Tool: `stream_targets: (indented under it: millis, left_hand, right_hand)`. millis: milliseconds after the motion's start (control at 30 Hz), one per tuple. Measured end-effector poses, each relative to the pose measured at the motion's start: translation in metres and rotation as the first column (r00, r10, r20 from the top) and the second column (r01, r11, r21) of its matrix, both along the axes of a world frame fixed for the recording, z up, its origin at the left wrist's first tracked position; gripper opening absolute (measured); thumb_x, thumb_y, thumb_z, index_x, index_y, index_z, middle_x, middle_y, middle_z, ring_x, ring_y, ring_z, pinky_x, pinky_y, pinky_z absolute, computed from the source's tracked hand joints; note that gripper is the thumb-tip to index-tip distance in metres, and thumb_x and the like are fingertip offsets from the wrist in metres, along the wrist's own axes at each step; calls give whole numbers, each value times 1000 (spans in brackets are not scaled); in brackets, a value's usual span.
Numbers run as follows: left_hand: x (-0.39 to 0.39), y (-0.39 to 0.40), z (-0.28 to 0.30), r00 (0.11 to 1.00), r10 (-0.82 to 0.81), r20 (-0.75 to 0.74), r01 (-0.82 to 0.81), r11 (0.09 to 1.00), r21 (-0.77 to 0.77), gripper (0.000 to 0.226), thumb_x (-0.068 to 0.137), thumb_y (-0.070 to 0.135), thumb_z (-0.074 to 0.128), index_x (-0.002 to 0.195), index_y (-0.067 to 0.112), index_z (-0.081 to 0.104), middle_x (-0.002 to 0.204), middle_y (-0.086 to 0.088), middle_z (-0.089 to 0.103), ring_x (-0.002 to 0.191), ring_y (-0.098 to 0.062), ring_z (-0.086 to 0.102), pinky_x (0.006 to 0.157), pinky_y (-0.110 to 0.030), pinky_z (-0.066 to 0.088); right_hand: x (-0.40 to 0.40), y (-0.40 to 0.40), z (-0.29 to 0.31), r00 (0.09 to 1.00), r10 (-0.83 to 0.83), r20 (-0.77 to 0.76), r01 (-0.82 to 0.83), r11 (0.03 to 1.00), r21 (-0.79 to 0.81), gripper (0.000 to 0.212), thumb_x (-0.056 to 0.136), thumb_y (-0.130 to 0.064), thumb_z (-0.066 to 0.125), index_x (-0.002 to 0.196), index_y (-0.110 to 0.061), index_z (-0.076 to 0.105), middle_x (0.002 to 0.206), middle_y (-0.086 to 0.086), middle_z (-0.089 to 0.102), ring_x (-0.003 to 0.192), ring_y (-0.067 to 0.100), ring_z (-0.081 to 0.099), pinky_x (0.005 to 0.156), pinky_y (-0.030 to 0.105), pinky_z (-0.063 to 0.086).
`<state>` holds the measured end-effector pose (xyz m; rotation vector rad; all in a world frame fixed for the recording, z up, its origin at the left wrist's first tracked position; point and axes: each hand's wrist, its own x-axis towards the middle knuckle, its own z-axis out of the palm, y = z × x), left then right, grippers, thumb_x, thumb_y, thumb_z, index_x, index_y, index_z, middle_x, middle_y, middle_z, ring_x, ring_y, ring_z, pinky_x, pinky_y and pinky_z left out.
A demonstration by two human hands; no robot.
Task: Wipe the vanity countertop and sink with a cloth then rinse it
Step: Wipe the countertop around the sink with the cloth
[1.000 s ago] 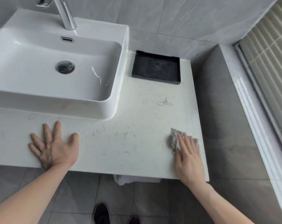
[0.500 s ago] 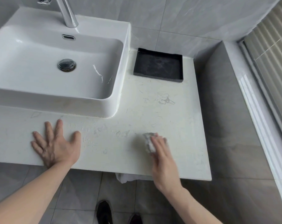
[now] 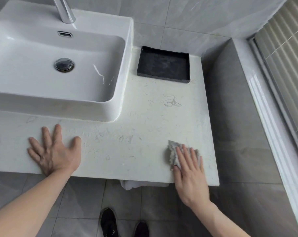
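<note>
Pressing cloth (image 3: 172, 153) under right hand (image 3: 190, 175), countertop (image 3: 127, 151)

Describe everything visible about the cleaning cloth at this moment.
The cloth is a small, grey-white, nubbly rag, bunched rather than spread flat. It lies on the white countertop near the front right corner. The right hand presses it with straight fingers, covering its right part; its left edge sticks out.
</note>
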<state>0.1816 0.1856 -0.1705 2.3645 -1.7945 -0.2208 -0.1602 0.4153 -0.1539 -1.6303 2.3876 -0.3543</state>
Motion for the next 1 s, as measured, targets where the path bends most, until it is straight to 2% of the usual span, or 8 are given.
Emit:
stream_targets:
  millis: [100,200,333,433,533,700,867,1000]
  left_hand:
    - [-1,0,1,1000,0,5,0,1000,1,76,83,64,39,154,39,26,168,0,15,153,-40,1,124,-56,0]
    - [-1,0,2,1000,-1,-3,1,1000,-4,77,83,64,40,154,39,26,168,0,15,153,-40,2,124,-56,0]
    - [0,1,2,1000,2,-3,-2,1000,1,77,84,64,41,155,38,26,168,0,15,153,-40,2,124,-56,1]
    - [-1,0,2,1000,2,-2,-2,1000,2,77,84,64,41,155,39,26,168,0,16,154,-39,2,124,-56,1]
    - [-1,0,1,1000,5,-3,-5,1000,0,77,84,64,41,155,39,26,168,1,15,154,-39,2,124,-56,1]
    - [-1,1,1,1000,14,3,-14,1000,-3,78,83,65,41,155,40,25,168,2,15,154,-38,2,124,-56,2]
    - [-1,-1,1,1000,12,9,-12,1000,-1,77,84,64,41,155,41,25,168,2,15,154,-38,2,124,-55,2]
    - [-1,0,1,1000,12,7,-12,1000,6,77,84,65,40,155,40,23,169,2,14,154,-37,0,124,-55,0]
  right_hand:
    - [-44,16,-5,987,-160,13,160,987,-4,56,107,-27,36,162,-18,29,171,-1,20,160,19,10,128,51,14]
    - [-57,17,-6,946,-298,129,306,950,-52,52,109,-15,39,161,-21,33,169,-12,20,159,13,9,127,50,22]
    - [-31,-14,11,853,-415,317,469,875,-119,54,108,-7,40,158,-26,37,167,-15,23,159,14,9,126,36,23]
    - [13,-48,17,889,-238,390,326,929,-175,55,106,-5,45,157,-25,39,168,-11,25,159,8,6,130,39,15]
    - [69,-78,20,925,43,379,39,978,-207,61,104,-2,47,160,-25,35,170,-9,20,158,3,-1,130,36,6]
    - [137,-94,2,920,334,205,-326,943,-73,54,111,-31,32,164,-25,21,172,-6,8,160,17,-8,129,47,1]
    - [123,-79,-1,931,360,64,-360,933,1,59,110,-43,28,165,-32,9,173,-10,-1,159,19,-14,129,47,-4]
    - [68,-61,0,973,231,14,-231,973,15,62,110,-42,31,165,-32,4,173,-9,-3,159,20,-14,130,49,-2]
